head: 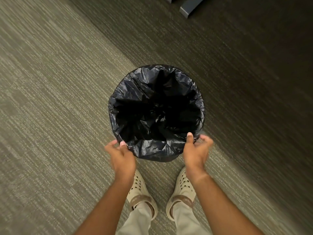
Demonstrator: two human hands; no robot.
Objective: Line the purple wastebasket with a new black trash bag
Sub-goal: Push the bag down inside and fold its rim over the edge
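Final step by the look of it, seating the bag [156,112] already folded over the bin's rim on the carpet [50,99], next likely smoothing the near edge; left hand [122,156] and right hand [196,150] at near rim, thumbs inside, fingers curled loosely outside, barely pinching plastic.

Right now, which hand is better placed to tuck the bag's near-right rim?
Right hand: its thumb already rests on the black trash bag at that rim. Left hand sits at the near-left edge.
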